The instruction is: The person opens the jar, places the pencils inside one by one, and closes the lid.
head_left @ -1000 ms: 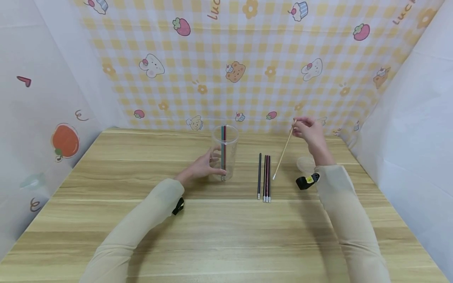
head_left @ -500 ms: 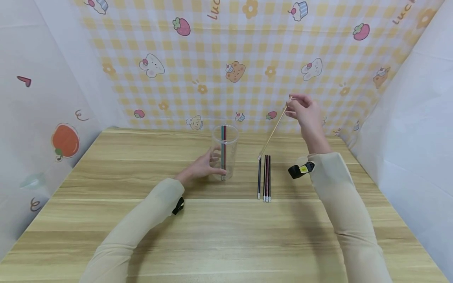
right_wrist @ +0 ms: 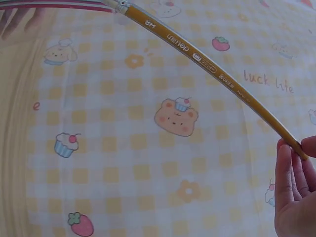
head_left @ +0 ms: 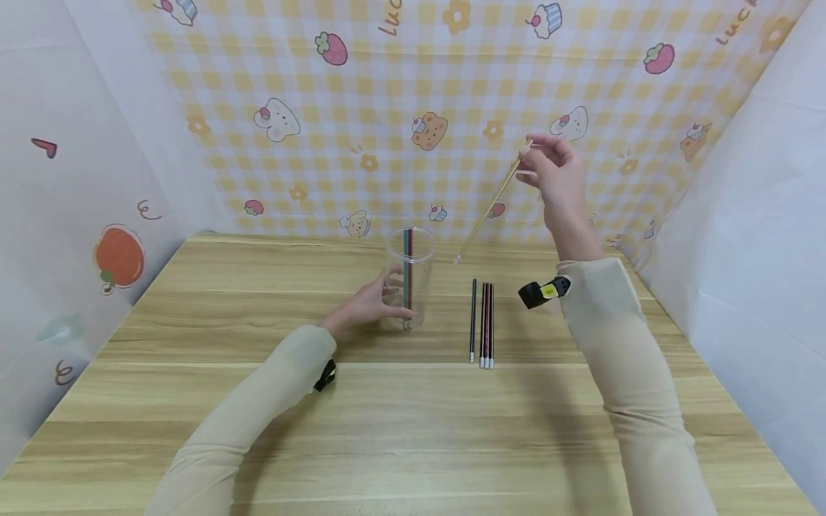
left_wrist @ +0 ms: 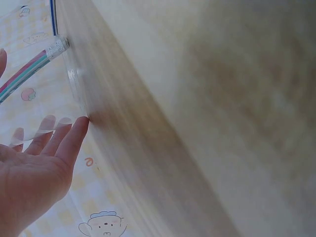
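Pinched only near one end by the right hand's fingers, the yellow pencil [right_wrist: 210, 67] could swing and slip, while the left hand [head_left: 368, 302] grips the cup [head_left: 422, 283]

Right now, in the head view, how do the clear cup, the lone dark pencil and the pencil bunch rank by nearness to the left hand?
1. Clear cup: touching the left hand.
2. Lone dark pencil: lying to the cup's right.
3. Pencil bunch: just right of the lone pencil.

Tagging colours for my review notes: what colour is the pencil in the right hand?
The pencil is golden yellow, best seen in the right wrist view.
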Demonstrator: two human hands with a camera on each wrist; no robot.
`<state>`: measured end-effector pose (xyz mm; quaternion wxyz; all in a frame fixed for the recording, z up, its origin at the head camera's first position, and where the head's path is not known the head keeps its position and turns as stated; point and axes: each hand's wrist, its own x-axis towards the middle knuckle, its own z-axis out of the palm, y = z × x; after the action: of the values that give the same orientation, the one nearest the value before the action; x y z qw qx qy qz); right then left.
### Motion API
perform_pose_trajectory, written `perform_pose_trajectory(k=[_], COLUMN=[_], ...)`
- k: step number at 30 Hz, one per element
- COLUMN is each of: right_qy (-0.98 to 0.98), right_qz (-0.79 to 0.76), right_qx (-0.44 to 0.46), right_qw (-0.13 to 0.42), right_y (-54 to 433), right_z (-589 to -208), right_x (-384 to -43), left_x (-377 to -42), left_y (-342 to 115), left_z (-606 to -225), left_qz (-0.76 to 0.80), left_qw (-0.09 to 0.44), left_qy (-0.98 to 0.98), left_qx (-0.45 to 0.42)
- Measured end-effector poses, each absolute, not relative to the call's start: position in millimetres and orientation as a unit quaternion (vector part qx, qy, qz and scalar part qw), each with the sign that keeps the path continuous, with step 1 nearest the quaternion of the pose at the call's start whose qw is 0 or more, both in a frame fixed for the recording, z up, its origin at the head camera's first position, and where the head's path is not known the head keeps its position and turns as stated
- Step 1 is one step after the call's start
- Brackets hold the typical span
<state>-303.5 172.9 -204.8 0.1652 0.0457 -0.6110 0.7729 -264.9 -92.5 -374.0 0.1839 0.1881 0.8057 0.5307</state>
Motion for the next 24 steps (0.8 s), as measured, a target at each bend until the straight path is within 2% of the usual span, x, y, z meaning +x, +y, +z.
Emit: perform_pose_trajectory(k=[13, 24], right_qy=[-0.549, -0.619], right_qz=[0.807, 0.751], right_qx=[0.079, 0.130], right_qw=[0.201, 0.192], right_y=[162, 140], right_z=[-202, -220], right_x=[-298, -301], left_x=[-265, -267], left_y=[-92, -92], left_z=[-374, -378], left_qz=[0.524, 0.524], left_qw=[0.178, 0.177], left_qy=[0.810, 0.809], left_qx=[0.194, 0.196])
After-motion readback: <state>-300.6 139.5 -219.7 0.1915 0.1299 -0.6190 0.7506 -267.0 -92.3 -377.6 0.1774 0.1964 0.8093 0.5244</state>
